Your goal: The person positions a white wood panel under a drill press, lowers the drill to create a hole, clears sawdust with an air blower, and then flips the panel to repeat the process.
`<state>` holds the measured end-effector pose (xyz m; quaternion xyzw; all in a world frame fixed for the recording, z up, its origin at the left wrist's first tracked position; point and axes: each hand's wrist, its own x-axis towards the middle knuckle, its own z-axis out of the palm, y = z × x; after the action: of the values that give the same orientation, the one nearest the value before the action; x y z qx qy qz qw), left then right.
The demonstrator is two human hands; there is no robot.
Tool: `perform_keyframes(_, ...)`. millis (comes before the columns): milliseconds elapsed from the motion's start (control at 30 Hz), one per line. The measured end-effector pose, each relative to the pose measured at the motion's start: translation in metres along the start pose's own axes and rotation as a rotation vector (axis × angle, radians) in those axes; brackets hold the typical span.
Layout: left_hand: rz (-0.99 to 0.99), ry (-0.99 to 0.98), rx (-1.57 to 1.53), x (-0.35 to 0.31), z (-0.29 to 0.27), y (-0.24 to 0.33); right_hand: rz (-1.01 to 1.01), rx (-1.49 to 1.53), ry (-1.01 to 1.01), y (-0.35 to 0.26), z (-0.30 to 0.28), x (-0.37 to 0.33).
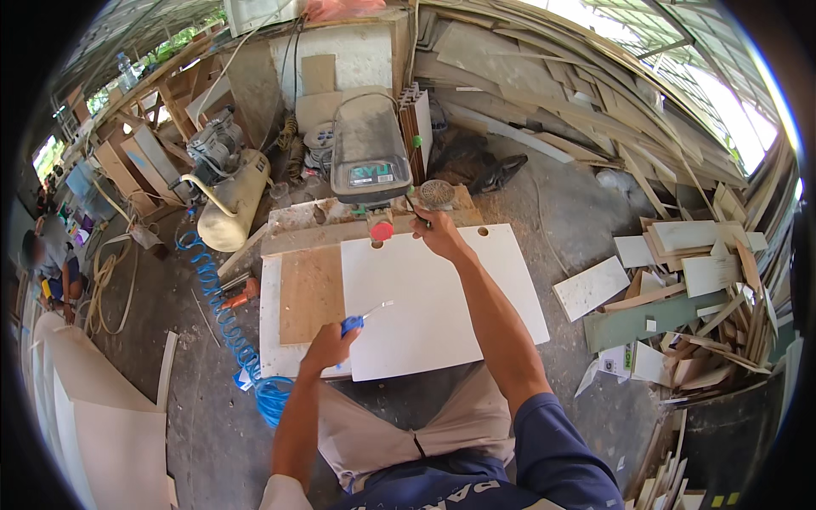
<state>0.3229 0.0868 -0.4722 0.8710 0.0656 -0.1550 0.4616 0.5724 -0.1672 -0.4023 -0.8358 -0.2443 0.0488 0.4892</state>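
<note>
Under the drill press (371,140) lies a white panel (425,306) with several round holes along its far edge. The machine's red round part (382,230) shows just above that edge. At the machine's right side my right hand (435,231) is closed around a dark feed lever (411,205). My left hand (331,347) is closed around a blue-handled tool (351,324) with a thin metal shaft, held over the panel's left part. I cannot make out the tool's exact kind. A bare brown board (312,293) shows left of the white panel.
A cream air compressor (234,200) stands at the far left, with a coiled blue hose (223,306) near the bench. An orange power tool (245,293) lies beside it. Offcuts (697,289) and stacked boards (578,93) fill the right. Another person (59,263) is at far left.
</note>
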Motion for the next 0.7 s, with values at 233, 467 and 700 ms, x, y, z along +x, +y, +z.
perform_keyframes(233,0.136,0.168,0.254,0.078,0.068,0.071,0.012,0.096,0.065,0.008,0.003,0.001)
perform_keyframes(467,0.085,0.185,0.322,0.078,0.092,0.117,0.025,0.096,0.045,0.02,0.003,0.009)
perform_keyframes(700,0.183,0.268,0.383,0.112,0.13,0.154,0.044,0.053,0.037,0.017,0.004,0.012)
